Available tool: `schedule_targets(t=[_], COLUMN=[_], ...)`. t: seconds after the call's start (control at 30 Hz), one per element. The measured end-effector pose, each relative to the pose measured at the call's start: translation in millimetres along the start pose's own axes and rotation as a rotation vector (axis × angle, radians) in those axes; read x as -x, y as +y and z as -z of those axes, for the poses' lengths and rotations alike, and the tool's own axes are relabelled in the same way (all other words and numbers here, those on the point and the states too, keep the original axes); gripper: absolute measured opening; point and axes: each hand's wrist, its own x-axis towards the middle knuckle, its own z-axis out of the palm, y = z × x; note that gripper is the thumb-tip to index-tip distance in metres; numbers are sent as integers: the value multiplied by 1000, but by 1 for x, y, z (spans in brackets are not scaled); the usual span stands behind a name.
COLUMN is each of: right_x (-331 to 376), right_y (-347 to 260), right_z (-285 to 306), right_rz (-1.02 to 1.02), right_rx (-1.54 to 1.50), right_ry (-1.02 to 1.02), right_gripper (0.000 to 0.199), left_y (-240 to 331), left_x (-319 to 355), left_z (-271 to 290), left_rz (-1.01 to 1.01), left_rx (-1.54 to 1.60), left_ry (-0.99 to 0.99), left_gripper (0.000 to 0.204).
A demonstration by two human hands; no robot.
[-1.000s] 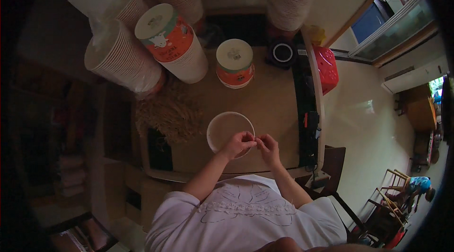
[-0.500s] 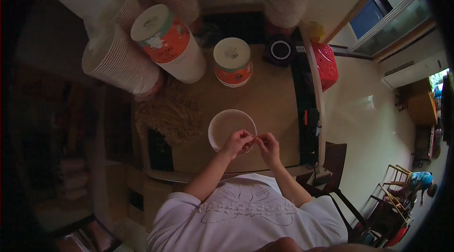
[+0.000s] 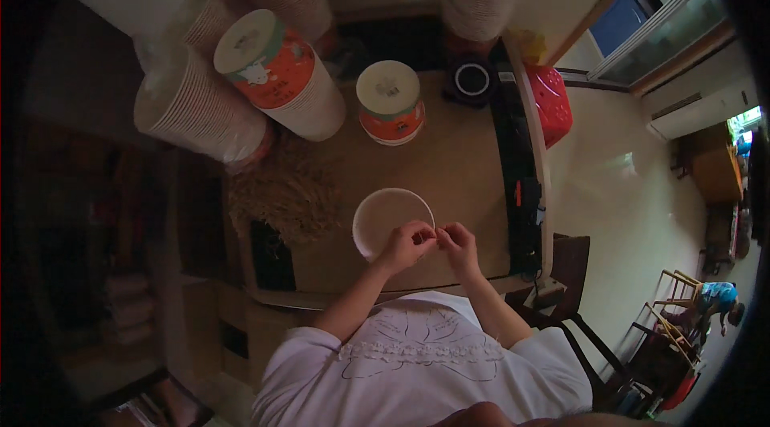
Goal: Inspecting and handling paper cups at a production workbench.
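A white paper bowl (image 3: 387, 217) stands on the brown cardboard-covered table (image 3: 457, 170) right in front of me. My left hand (image 3: 407, 244) rests over the bowl's near rim with fingers curled. My right hand (image 3: 459, 242) is close beside it, just right of the bowl. The fingertips of both hands meet and pinch something very small that I cannot make out.
Tall stacks of paper bowls (image 3: 277, 74) (image 3: 192, 106) lie at the back left, a shorter stack (image 3: 390, 100) behind the bowl. A heap of straw-like fibre (image 3: 282, 194) lies left. A black strip (image 3: 520, 146) runs along the right edge; a red basket (image 3: 550, 103) and a chair (image 3: 579, 283) are beyond.
Both hands stay pinched together at the bowl's near rim. The view has shifted slightly; nothing else has visibly moved.
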Motion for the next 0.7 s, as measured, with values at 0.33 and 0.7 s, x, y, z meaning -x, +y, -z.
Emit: schedule_targets(t=[0.33,0.7], right_x=[-1,-4], right_y=[1,12], right_z=[13,16], right_rz=[-96,1], right_rx=[-179,-27], right_ry=[-192,-156], right_gripper=[13,9], left_y=[4,-2], left_x=[6,2], left_z=[-6,-7], left_rz=[-399,-266], left_rx=[-591,-372], left_ry=[191,271], left_gripper=[7,9])
